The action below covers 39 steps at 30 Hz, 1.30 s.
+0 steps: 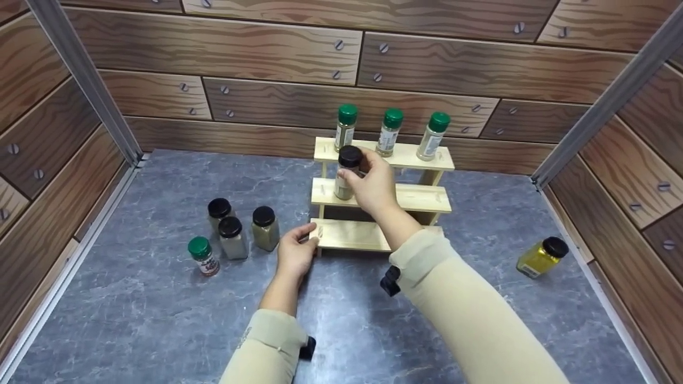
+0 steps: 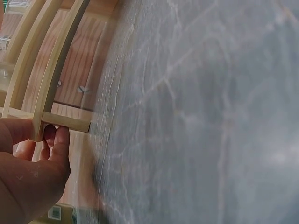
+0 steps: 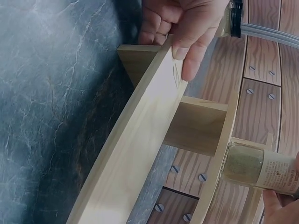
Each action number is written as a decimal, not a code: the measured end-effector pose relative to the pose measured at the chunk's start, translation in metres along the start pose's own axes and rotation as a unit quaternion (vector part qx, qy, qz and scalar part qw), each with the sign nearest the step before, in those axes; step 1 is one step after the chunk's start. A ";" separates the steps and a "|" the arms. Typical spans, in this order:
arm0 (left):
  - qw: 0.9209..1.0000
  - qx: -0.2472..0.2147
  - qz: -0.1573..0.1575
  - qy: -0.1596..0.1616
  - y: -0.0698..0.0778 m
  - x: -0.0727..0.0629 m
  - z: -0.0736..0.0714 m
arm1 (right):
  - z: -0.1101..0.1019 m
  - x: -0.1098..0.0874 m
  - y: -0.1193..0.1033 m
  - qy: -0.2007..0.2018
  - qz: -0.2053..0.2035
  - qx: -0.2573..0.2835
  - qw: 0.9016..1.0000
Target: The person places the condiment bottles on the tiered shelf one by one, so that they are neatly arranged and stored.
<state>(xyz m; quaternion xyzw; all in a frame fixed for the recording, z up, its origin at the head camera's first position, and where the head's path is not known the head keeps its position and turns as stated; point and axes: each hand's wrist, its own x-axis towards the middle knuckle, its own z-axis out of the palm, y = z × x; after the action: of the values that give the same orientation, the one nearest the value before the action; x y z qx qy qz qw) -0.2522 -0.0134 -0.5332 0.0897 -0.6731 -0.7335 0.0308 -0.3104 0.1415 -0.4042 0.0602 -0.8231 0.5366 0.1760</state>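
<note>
A three-step wooden rack (image 1: 352,234) stands on the grey marbled table. My right hand (image 1: 376,184) grips a glass spice jar (image 1: 350,157) with a black cap, upright at the left end of the middle step. In the right wrist view the base of the spice jar (image 3: 243,163) is right at that step, with greenish-brown contents and a pale label. My left hand (image 1: 295,250) pinches the left end of the lowest step between thumb and fingers; the left wrist view shows this hand (image 2: 39,172) around the board's end.
On the top step stand three green-capped jars (image 1: 388,138). Left of the rack are several jars: black-capped ones (image 1: 265,234) and a green-capped one (image 1: 205,258). A yellow-filled jar (image 1: 539,260) stands far right. Wood-patterned walls (image 1: 240,48) enclose the table.
</note>
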 end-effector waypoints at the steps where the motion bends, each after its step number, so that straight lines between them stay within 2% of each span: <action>1: 1.000 -0.002 -0.001 -0.002 0.000 0.000 0.000 | 0.001 0.001 0.000 -0.001 0.001 -0.003 1.000; 12: 1.000 0.002 0.000 -0.002 0.000 -0.001 0.002 | 0.001 0.001 -0.005 -0.020 0.026 -0.009 0.999; 19: 1.000 -0.001 -0.002 -0.003 -0.002 -0.001 0.000 | -0.012 -0.019 0.010 0.036 0.023 0.039 0.998; 23: 1.000 -0.002 -0.003 -0.002 0.001 0.000 -0.003 | -0.028 -0.036 0.021 0.092 0.009 0.056 0.994; 28: 1.000 0.001 -0.004 0.006 0.001 0.001 -0.005 | -0.062 -0.056 0.035 0.176 -0.004 0.068 0.982; 31: 1.000 -0.004 -0.001 -0.001 0.001 0.000 -0.004 | -0.092 -0.067 0.048 0.213 -0.030 0.069 0.974; 35: 1.000 -0.010 -0.004 -0.010 -0.001 0.000 -0.003 | -0.150 -0.081 0.073 0.269 -0.036 0.043 0.962; 39: 1.000 -0.010 -0.007 -0.008 -0.001 0.000 -0.003 | -0.215 -0.090 0.101 0.332 0.013 -0.030 0.943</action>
<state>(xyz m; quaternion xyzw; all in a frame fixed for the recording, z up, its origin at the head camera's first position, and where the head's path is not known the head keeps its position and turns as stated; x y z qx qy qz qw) -0.2517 -0.0159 -0.5343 0.0877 -0.6650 -0.7414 0.0213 -0.2069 0.3703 -0.4456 -0.1374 -0.7339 0.5037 0.4344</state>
